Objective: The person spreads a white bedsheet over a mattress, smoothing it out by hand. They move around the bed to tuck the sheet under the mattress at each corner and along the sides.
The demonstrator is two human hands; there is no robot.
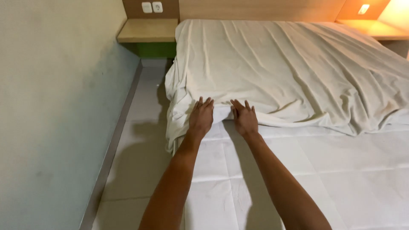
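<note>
Dim, soft picture; warm lamp glow top right, shadows falling left

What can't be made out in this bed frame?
Head view:
- Left hand and right hand fingertips: buried in the cream sheet edge, so the grip cannot be judged.
- Mattress head end: covered by the sheet.
- Right bedside shelf: washed out by lamp glare and cut by the edge.

Cream, creased sheet over white quilted mattress; pale wooden headboard; green-fronted shelf.
</note>
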